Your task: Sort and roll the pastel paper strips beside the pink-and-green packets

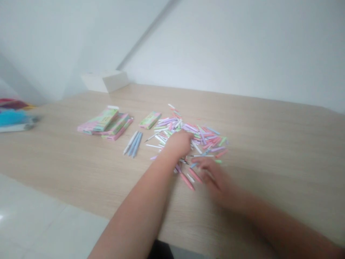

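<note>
The table (272,151) is carrying everything under inspection, and the items are being recorded from left to right. A blue fluffy bundle (13,118) is lying at the far left edge, too blurred to identify further. A stack of pink and green boxes (104,124) is sitting left of centre, with a single green box (150,119) lying just to its right. A white box (105,81) is standing farther back against the wall. A small row of blue and white pens (133,144) is lying side by side, near the pile but apart from it.

The pile of pastel pens (201,138) is spreading loosely across the middle of the table, with many pens crossing one another. The left hand (179,144) is resting on the pile's near side, its fingers curled downward and their tips hidden, so whether it is pinching anything cannot be confirmed. The right hand (212,178) is hovering at the pile's lower right edge, fingers slightly spread and blurred, and no grip can be confirmed. A pink pen (187,181) is lying just left of it.

Judged from this layout, crossed pens are liable to drag their neighbours, so fingertip handling from the loose outer edge is advisable.
</note>
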A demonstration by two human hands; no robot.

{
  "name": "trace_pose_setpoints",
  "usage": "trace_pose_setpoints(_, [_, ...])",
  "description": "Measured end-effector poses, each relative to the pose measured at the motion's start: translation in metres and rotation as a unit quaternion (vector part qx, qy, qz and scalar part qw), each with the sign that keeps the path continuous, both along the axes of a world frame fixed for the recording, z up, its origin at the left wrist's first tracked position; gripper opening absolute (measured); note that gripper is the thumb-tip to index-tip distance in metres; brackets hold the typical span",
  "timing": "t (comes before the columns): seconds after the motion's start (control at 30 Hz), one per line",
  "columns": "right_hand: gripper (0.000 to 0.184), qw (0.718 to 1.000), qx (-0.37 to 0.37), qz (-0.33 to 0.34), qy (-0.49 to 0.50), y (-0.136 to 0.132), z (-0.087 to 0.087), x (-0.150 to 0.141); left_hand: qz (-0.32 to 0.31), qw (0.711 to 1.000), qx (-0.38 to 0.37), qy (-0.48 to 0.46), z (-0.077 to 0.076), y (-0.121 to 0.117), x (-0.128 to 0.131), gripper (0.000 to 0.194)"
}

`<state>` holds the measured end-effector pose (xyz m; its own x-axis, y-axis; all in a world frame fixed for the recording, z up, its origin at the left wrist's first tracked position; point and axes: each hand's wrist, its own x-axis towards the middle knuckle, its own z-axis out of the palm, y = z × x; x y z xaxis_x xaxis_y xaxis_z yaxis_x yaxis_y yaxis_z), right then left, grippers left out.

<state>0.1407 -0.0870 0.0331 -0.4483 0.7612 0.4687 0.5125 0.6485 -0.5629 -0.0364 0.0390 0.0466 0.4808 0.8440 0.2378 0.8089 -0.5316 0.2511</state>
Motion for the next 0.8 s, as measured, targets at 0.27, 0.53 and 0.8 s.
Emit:
trace_pose_setpoints(0.27, [0.021, 0.949, 0.011, 0.161, -0.269, -0.029, -0.014, -0.023, -0.114, 0.993, -0.043, 0.01, -0.001, 0.007, -0.031, 0.034])
trace_pose_setpoints(0.53, [0.024, 0.965, 0.013, 0.107, -0.241, -0.01, -0.014, 0.007, -0.14, 0.989, -0.03, -0.036, -0.018, 0.003, -0.063, 0.036])
trace_pose_setpoints(0.8, [0.009, 0.981, -0.058, 0.003, -0.187, 0.006, -0.029, 0.018, -0.17, 0.985, 0.03, -0.017, -0.017, 0.001, -0.048, 0.03])
